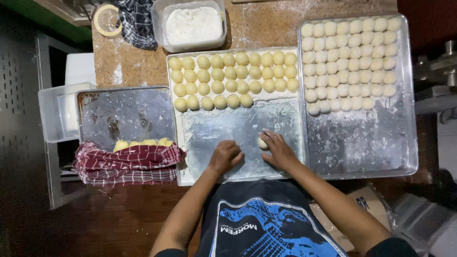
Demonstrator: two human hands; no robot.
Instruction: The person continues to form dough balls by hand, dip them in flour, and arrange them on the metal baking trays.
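Flour dusted the brown worktable (138, 62), where three metal trays lay side by side. On the middle tray (238, 128), yellow dough balls (233, 78) filled the far half in rows. The right hand (278, 151) was curled around one dough ball (262, 143) on the bare floured part; the left hand (223, 156) was closed in a fist just beside it. The right tray (362, 143) held paler balls (352, 62). A red checked cloth (128, 164) covered some pieces in the left tray (126, 112). A plastic tub of flour (190, 24) stood behind.
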